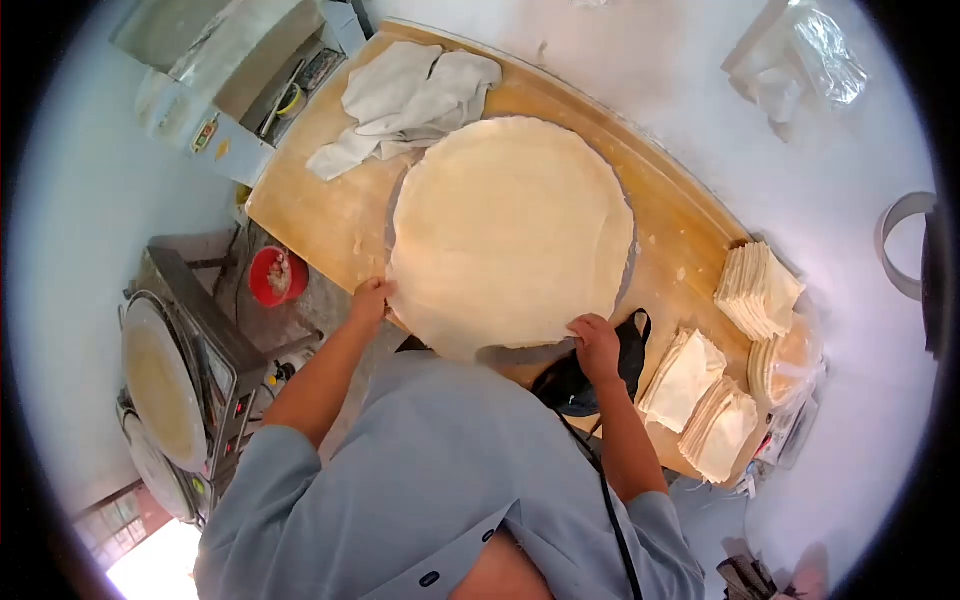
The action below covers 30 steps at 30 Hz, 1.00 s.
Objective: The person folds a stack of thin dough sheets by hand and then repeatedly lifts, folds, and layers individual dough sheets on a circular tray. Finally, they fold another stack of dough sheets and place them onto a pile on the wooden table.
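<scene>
A large, thin, round flatbread [515, 230] lies over a slightly wider grey round sheet [629, 270] on the wooden table. Its near edge reaches past the table's front edge towards my body. My left hand [373, 300] grips the rim at the near left, fingers closed on it. At the near right, my right hand [597, 345] pinches the rim between thumb and fingers. A black bag or cloth [575, 385] with a strap lies beside and beneath my right wrist.
Folded flatbreads stand in several stacks [757, 292] at the table's right end. A crumpled pale cloth [425, 95] lies at the back left. On the left are round griddles [162, 380], one bearing a pale sheet, a red bucket [278, 276] and a white machine [225, 120].
</scene>
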{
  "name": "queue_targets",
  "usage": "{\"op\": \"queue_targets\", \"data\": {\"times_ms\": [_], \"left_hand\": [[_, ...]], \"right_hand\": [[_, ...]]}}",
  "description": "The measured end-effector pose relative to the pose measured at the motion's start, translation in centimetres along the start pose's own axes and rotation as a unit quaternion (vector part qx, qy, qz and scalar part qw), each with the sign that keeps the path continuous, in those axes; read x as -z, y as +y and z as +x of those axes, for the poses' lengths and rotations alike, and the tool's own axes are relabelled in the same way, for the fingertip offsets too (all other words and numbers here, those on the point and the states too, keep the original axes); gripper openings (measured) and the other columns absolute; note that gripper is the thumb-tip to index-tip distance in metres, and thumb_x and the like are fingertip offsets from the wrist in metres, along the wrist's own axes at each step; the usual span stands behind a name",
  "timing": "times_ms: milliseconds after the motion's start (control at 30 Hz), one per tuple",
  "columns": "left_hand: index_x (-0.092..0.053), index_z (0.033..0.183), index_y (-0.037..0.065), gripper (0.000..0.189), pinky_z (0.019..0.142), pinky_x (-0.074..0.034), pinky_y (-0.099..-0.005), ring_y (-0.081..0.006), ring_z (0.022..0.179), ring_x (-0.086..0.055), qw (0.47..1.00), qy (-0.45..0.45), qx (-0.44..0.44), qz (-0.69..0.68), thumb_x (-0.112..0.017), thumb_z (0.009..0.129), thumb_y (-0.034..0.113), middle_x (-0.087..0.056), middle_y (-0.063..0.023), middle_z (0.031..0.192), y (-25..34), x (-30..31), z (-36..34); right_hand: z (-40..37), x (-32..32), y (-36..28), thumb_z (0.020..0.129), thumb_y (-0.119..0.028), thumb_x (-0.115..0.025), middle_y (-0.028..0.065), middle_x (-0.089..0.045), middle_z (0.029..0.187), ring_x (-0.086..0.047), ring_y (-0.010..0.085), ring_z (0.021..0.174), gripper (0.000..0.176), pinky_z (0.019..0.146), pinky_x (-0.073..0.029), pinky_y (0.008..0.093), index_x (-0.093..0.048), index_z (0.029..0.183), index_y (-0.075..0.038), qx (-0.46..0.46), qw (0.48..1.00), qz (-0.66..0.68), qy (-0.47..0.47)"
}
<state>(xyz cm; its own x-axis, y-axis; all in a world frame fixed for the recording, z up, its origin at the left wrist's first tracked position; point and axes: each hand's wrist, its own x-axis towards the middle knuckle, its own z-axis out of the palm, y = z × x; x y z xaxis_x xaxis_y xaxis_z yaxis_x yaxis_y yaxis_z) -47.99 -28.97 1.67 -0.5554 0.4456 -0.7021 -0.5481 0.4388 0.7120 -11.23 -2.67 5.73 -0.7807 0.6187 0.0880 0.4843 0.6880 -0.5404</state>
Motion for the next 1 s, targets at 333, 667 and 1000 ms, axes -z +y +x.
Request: {"op": "queue_targets", "data": {"times_ms": [333, 667, 1000], "left_hand": [[-0.062, 0.098, 0.008, 0.011, 0.066, -0.052, -0.0277, -0.0127, 0.075, -0.062, 0.999, 0.041, 0.014, 0.010, -0.061, 0.094, 0.019, -0.065, -0.0031, 0.091, -1.3, 1.6, -2.9], [-0.062, 0.104, 0.009, 0.013, 0.063, -0.053, -0.0273, -0.0124, 0.076, -0.064, 0.998, 0.033, 0.045, -0.006, -0.061, 0.094, 0.016, -0.067, -0.0021, 0.094, -2.6, 2.7, -3.5], [-0.057, 0.110, 0.009, 0.020, 0.066, -0.052, -0.0268, -0.0133, 0.080, -0.064, 0.998, 0.043, 0.045, -0.030, -0.062, 0.092, 0.015, -0.066, -0.0025, 0.097, -1.5, 1.9, -3.9]], "right_hand": [[-0.7, 2.9, -1.9, 0.071, 0.000, -0.068, 0.0083, -0.067, 0.091, -0.064, 0.0317, 0.089, 0.019, 0.079, -0.052, 0.0423, -0.070, 0.085, -0.011, 0.017, 0.997, -0.015, -0.079], [0.0, 4.1, -2.2, 0.079, -0.011, -0.067, 0.0096, -0.067, 0.085, -0.064, 0.0310, 0.085, 0.007, 0.074, -0.052, 0.0418, -0.071, 0.084, -0.009, 0.022, 0.983, -0.014, -0.183], [-0.1, 3.6, -1.2, 0.080, -0.010, -0.066, 0.0113, -0.066, 0.085, -0.064, 0.0333, 0.085, 0.009, 0.073, -0.052, 0.0436, -0.070, 0.088, -0.010, 0.021, 0.980, 0.011, -0.197]]}}
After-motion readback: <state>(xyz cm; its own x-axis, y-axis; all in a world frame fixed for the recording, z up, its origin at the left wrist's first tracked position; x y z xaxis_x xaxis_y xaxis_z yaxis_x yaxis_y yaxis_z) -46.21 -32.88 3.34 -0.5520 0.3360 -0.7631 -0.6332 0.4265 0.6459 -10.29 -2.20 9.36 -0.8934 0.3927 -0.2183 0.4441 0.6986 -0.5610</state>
